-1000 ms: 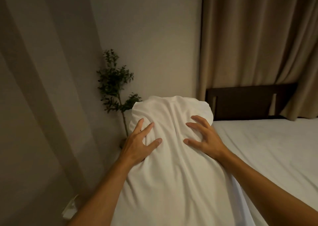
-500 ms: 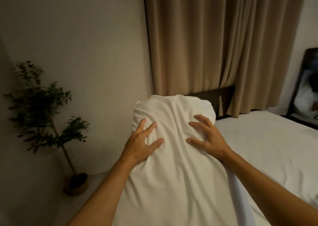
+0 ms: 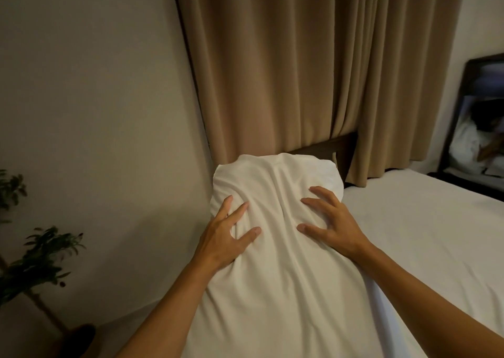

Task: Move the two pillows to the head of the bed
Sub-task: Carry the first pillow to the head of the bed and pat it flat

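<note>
A white pillow (image 3: 275, 248) fills the frame's centre, held upright between both hands. The left hand (image 3: 223, 237) and right hand (image 3: 331, 225), fingers spread, clutch its bunched fabric at mid-frame. The bed (image 3: 425, 226) lies lower right.

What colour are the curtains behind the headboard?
Plain tan curtains, no pattern; seen in the head view.
</note>
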Motion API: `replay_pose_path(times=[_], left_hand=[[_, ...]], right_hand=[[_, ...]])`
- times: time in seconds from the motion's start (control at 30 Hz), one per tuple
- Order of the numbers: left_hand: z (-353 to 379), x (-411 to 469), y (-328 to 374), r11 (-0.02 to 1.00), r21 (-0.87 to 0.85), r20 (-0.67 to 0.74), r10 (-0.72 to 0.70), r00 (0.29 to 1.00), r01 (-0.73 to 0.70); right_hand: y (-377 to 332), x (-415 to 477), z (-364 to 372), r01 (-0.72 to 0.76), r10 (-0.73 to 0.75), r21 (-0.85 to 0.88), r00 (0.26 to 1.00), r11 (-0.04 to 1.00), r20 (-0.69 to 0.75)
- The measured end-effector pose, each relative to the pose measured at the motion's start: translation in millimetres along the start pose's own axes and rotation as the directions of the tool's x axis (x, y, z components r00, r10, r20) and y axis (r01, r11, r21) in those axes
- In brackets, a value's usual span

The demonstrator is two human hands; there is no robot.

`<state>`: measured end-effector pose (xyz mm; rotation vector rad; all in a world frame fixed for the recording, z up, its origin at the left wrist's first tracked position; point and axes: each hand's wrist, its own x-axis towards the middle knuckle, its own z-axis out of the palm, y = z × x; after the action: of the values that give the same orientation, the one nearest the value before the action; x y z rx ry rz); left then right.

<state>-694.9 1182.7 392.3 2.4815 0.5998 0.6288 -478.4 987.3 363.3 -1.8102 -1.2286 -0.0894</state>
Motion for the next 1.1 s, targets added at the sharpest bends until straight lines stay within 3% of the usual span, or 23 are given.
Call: replay_pose_path(times=[0.5, 0.73, 1.1], left_hand=[[88, 239, -72, 0.963, -0.132, 0.224, 0.259, 0.939, -0.234], [137, 331, -69, 0.922, -0.194, 0.306, 0.382, 0.872, -0.335], [211, 456, -52, 0.887, -0.241, 0.356, 0.459, 0.814, -0.395]], right_hand=[[106, 106, 18, -0.269, 0.234, -0.147, 0.948, 0.952, -0.216], [153, 131, 10, -0.408, 0.344, -0.179, 0.889, 0.895, -0.304], [242, 196, -19, -0.490, 0.398, -0.180, 0.833, 0.853, -0.383]])
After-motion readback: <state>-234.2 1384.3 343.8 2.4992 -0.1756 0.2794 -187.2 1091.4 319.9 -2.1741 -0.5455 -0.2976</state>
